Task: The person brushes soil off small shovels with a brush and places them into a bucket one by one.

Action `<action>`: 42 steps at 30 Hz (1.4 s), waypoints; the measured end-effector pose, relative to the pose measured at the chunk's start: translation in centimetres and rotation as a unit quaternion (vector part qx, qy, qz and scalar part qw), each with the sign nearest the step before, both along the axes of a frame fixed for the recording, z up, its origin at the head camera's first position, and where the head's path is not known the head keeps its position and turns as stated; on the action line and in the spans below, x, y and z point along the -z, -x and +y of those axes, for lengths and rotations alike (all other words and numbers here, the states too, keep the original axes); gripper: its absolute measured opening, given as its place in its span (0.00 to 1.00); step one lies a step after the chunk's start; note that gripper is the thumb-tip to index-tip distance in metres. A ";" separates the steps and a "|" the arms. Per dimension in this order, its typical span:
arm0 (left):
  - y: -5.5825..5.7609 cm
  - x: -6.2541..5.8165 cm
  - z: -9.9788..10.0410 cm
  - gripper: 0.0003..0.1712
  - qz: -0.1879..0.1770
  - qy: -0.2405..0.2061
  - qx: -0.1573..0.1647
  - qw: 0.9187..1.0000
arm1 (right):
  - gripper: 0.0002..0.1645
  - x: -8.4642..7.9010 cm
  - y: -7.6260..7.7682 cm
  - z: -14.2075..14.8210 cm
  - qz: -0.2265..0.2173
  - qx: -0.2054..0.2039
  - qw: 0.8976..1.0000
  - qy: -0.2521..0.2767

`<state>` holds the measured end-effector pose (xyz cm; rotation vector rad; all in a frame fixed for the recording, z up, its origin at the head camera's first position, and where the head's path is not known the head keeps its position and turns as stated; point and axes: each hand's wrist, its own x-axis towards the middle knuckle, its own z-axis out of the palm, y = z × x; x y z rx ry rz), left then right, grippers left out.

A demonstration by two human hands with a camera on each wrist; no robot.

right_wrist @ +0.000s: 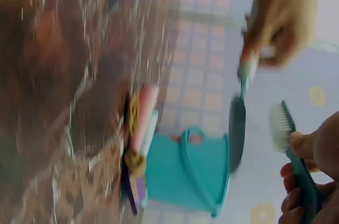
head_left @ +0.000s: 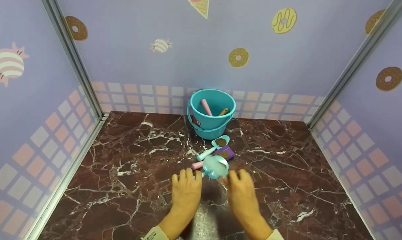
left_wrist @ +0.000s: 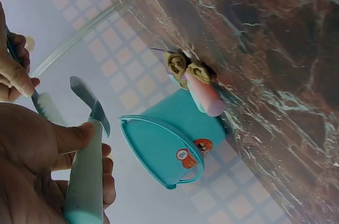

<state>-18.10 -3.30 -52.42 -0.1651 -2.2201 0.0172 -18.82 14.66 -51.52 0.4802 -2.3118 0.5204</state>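
Note:
My left hand (head_left: 187, 191) grips the pale handle of a light teal toy shovel (head_left: 215, 166); its thumb lies along the handle in the left wrist view, and the blade points away from the palm. In my right hand (head_left: 242, 191) is a teal brush (right_wrist: 302, 173) with white bristles (right_wrist: 279, 128), fingers curled round its handle. The bristles face the shovel, which hangs a short way off in the right wrist view. Both tools are held above the tabletop. The brush is mostly hidden in the head view.
Beyond the hands lies another light-blue shovel (head_left: 205, 154) beside a purple toy scoop (head_left: 229, 151) with a pink handle (head_left: 197, 165). Each bears a coiled brown clump (head_left: 221, 142). A teal bucket (head_left: 209, 131) with pink and yellow handles inside stands near the back wall. Pale crumbs dot the marbled tabletop (head_left: 137, 186).

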 end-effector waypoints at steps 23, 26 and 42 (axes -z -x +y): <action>-0.1 0.4 0.0 0.10 -0.040 0.002 -0.005 0.999 | 0.11 0.3 0.4 1.3 -0.034 0.010 0.999 0.016; 0.0 0.3 0.1 0.11 -0.021 -0.001 -0.001 1.000 | 0.13 0.9 -0.4 0.1 -0.025 -0.007 1.000 -0.007; -0.4 0.3 -0.2 0.12 -0.018 -0.007 0.006 1.000 | 0.15 0.7 0.2 0.6 -0.011 -0.013 1.000 -0.007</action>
